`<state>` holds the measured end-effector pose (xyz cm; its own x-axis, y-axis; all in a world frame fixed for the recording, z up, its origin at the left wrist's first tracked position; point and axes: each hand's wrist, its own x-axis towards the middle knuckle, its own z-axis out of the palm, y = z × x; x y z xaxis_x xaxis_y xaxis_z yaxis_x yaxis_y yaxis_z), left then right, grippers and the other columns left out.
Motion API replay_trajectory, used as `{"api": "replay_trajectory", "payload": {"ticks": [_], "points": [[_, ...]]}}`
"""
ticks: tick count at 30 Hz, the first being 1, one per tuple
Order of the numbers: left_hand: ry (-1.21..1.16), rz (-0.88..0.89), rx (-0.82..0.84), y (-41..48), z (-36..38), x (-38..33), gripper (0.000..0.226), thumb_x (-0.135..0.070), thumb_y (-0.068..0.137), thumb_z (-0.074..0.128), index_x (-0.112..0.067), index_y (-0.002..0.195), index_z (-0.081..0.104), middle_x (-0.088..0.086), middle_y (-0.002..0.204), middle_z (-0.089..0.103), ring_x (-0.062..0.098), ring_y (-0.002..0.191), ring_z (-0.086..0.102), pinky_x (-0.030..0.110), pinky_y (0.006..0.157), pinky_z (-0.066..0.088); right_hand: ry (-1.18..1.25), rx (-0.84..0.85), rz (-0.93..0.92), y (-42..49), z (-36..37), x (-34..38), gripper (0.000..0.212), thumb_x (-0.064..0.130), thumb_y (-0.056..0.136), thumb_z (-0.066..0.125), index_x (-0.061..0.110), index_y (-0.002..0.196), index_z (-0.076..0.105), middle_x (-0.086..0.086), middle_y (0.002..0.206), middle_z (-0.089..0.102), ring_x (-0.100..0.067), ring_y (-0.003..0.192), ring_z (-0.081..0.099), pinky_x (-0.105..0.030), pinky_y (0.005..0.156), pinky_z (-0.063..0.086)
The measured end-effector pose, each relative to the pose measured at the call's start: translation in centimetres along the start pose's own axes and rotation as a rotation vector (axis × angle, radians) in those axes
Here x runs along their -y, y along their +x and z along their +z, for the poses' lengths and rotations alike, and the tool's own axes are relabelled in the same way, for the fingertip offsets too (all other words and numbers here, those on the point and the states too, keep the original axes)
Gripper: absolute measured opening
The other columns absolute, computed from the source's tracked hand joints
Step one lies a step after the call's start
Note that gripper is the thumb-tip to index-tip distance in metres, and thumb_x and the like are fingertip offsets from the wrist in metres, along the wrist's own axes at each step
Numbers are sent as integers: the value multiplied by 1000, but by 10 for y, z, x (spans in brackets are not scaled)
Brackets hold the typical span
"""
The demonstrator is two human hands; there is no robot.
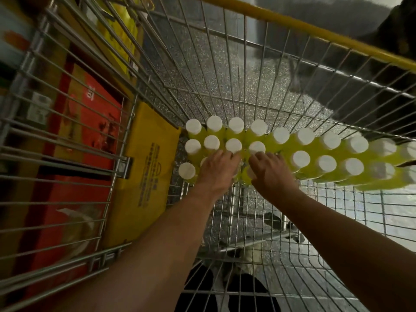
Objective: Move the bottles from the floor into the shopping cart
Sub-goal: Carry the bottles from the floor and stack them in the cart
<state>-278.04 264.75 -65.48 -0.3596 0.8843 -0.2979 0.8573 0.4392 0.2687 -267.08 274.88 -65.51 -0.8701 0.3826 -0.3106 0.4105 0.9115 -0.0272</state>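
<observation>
Shopping cart point(252, 212): wire basket, seen from above.
Bottles point(302, 159): yellow-green with white caps, upright in rows on the cart's floor.
Left hand point(216, 171): inside the cart, fingers curled down onto the nearest row; possibly gripping a bottle, but I cannot tell.
Right hand point(271, 173): just beside it, fingers curled round a bottle top.
Yellow flap point(144, 174): against the cart's left end.
Red box point(90, 136): outside the cart.

Dim light, blurred right edge, wide-angle bending at borders.

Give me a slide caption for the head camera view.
Left hand and right hand each grip a bottle among white-capped rows in the cart.
</observation>
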Motion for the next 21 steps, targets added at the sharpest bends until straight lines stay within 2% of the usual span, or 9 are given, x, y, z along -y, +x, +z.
{"api": "replay_trajectory", "payload": {"ticks": [2, 5, 9, 15, 19, 21], "points": [[7, 7, -11, -5, 1, -1, 48, -16, 86, 64, -13, 130, 47, 6, 120, 54, 25, 111, 48, 36, 88, 42, 58, -6, -13, -5, -3, -1, 36, 10, 67, 79, 5, 98, 62, -13, 93, 60, -31, 82, 61, -45, 81, 48], [10, -30, -12, -6, -8, -7, 40, -16, 85, 65, -15, 121, 50, 5, 120, 50, 26, 110, 49, 37, 84, 45, 46, 48, -37, -9, -18, -2, 37, 29, 83, 68, 11, 113, 56, -8, 112, 53, -26, 100, 55, -39, 91, 43], [120, -32, -42, -2, -56, -14, 48, -41, 87, 61, -17, 127, 47, 6, 127, 49, 27, 117, 45, 40, 90, 39, -5, -27, 10, -9, -69, -6, 41, 45, 91, 53, 15, 118, 51, -5, 118, 52, -23, 107, 53, -37, 93, 41], [205, -74, -135, -24, -154, -33, 37, -39, 92, 54, -18, 123, 51, 6, 124, 52, 27, 115, 48, 40, 92, 40, -36, -114, 115, -25, -164, -6, 28, 34, 91, 51, 17, 113, 56, -6, 114, 59, -27, 103, 59, -35, 87, 41], [211, -175, -220, -59, -204, -61, 30, -33, 92, 53, -17, 118, 56, 6, 119, 56, 27, 110, 53, 37, 84, 42, -60, -158, 49, -52, -215, -4, 28, 33, 90, 53, 18, 113, 58, -6, 117, 60, -27, 107, 58, -33, 86, 42], [213, -243, -267, -84, -222, -76, 30, -32, 93, 53, -15, 116, 59, 7, 117, 57, 28, 109, 54, 36, 84, 44, -72, -214, 6, -70, -237, -5, 26, 33, 89, 54, 19, 110, 60, -5, 115, 61, -27, 105, 59, -30, 77, 42]]}}
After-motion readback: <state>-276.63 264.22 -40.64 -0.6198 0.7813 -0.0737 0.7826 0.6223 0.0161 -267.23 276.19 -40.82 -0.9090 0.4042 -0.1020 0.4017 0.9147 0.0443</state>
